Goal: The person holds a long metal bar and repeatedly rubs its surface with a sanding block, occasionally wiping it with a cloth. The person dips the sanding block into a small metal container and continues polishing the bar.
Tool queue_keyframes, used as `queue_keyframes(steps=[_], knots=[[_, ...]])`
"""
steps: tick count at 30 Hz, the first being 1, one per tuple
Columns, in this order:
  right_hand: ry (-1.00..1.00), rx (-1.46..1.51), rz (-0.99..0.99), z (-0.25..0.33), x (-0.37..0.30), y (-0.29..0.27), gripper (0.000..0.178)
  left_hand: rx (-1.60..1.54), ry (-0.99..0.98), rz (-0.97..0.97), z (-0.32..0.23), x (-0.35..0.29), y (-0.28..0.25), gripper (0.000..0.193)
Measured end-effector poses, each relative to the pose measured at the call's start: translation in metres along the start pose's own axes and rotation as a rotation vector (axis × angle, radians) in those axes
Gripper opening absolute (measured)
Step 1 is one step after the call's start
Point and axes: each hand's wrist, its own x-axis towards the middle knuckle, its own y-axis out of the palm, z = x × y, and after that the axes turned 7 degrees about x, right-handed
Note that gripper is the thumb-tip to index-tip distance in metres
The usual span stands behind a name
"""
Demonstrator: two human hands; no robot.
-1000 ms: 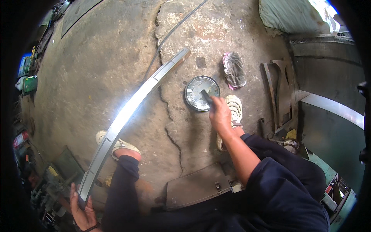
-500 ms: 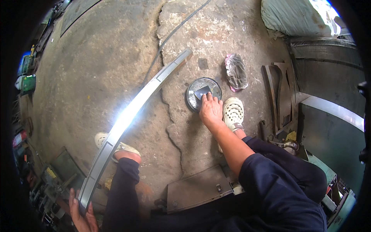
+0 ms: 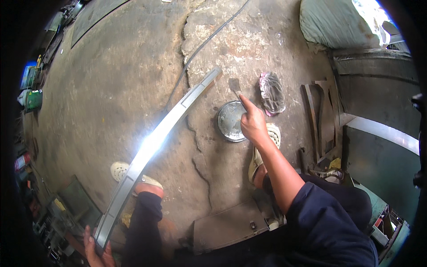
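Observation:
A long, curved metal bar slants across the view from lower left to upper middle, shining brightly at its centre. My left hand is closed around its near end. Beside my right shoe stands a round, shallow metal dish with a dark rim. My right hand is over the dish's right edge with its fingers drawn in and the index finger reaching forward. The fingertip meets the near edge of a small dark square piece on the floor. What lies inside the right hand is hidden.
A crumpled grey and pink cloth lies right of the dish. A black cable runs along the cracked concrete floor. Metal offcuts lean at the right, and a covered bundle sits far right. A brown metal box stands close to me.
My right hand has moved forward from inside the dish to the dark square piece. The dark sheet under its fingers no longer shows in the dish. My left hand keeps the bar.

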Motion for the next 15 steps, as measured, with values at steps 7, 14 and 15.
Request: queue_keyframes(steps=[7, 14, 15], knots=[[-0.251, -0.334, 0.142, 0.004, 0.093, 0.064, 0.066, -0.069, -0.167, 0.008, 0.017, 0.025, -0.011, 0.049], [-0.456, -0.684, 0.78, 0.012, 0.132, 0.012, 0.092, -0.109, -0.272, -0.024, 0.026, 0.085, -0.029, 0.034], [-0.505, -0.727, 0.873, 0.02, 0.143, 0.001, 0.096, -0.143, -0.27, -0.044, 0.019, 0.086, -0.023, 0.033]])
